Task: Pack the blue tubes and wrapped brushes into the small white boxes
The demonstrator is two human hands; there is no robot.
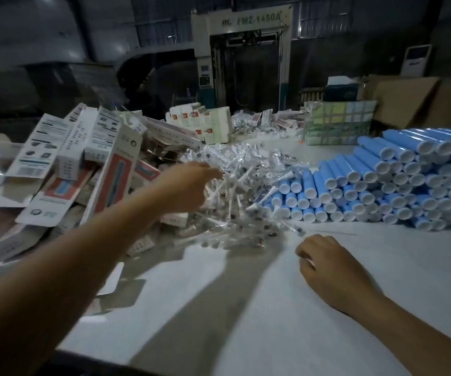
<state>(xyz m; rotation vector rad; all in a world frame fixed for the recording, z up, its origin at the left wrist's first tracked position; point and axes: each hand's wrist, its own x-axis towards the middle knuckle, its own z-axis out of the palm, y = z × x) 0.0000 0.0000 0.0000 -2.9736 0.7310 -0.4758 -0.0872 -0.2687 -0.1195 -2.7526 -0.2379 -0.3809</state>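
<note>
A big stack of blue tubes (397,183) with white caps lies on the right of the white table (286,308). A heap of clear-wrapped brushes (246,191) fills the middle. Small white boxes (83,164) with red and grey print are piled on the left. My left hand (189,185) reaches out over the near left edge of the brush heap, fingers curled down into it; I cannot tell if it grips anything. My right hand (330,264) rests on the table in front of the heap, fingers curled loosely, with something small and white showing at the fingers.
More boxes (200,123) and wrapped parts lie at the table's far side. A taped green-and-white carton (338,123) stands at the back right, with brown cardboard (408,99) behind it. A large machine (243,58) rises beyond the table.
</note>
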